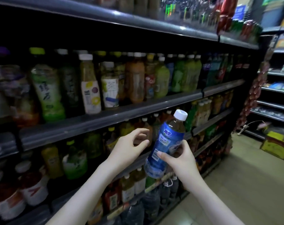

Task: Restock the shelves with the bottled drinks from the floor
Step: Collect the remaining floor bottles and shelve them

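The right hand (pixel 178 159) has the blue-labelled bottle (pixel 166 140) up in the air, thumb across the label and fingers wrapped round the far side. The white cap is tipped up and to the right, just under the front edge of the middle shelf (pixel 105 118). The left hand (pixel 129 148) hangs just beside the bottle's left flank, fingers half-curled and spread apart, gripping nothing, though whether a fingertip brushes the label I can't tell, and behind both hands the shelved drinks (pixel 48 91) stand packed in rows up to the front edges.
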{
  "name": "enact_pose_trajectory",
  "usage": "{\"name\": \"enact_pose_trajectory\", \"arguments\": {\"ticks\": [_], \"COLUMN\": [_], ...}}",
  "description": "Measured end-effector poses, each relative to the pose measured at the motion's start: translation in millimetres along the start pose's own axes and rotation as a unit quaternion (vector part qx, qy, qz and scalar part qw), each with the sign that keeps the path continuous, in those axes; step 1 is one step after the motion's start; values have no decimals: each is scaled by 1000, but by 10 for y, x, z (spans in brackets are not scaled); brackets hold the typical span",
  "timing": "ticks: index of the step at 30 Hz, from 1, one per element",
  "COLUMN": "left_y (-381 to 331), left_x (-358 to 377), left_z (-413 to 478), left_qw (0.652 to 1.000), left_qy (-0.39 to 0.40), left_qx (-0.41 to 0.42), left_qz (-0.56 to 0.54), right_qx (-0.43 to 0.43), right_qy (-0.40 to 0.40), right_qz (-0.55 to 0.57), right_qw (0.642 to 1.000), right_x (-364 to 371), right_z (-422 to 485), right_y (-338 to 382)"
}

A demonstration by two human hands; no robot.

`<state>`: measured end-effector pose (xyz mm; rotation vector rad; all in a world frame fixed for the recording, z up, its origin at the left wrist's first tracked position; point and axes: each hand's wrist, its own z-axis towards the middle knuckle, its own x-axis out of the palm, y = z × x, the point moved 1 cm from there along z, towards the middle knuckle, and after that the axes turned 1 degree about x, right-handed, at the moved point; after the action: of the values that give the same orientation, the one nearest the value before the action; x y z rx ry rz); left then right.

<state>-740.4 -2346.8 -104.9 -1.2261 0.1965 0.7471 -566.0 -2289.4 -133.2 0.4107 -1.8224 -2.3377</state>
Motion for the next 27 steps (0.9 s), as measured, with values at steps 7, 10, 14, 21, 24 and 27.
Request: {"name": "enact_pose_trajectory", "arguments": {"ticks": [7,10,14,21,24,27], "left_y": [-210,-238,-265,-239,-185,-165], "left_x": [575,789,1073,1365,1374,1313], "left_z": [1257,1774,2490,3387,3506,3585], "left_qw": [982,954,908,825,797,790], "left_qy": [-143,-232,-326,-358,-354,-342], "left_qx": [95,115,98,58,41,9], "left_qz": [83,151,245,434,488,509], "right_qx": [-116,-177,-226,-233,-216,-207], "right_qy": [-104,-122,-93,7,38,55], "right_qz": [20,26,66,92,58,35], "right_qw": [988,976,968,968,974,976], "right_x": [-665,-928,-1230,-1378,-1241,-1094], "right_z": [1287,1942,2772,3808,4099,4315], "right_y": [63,44,2,5,35,132]}}
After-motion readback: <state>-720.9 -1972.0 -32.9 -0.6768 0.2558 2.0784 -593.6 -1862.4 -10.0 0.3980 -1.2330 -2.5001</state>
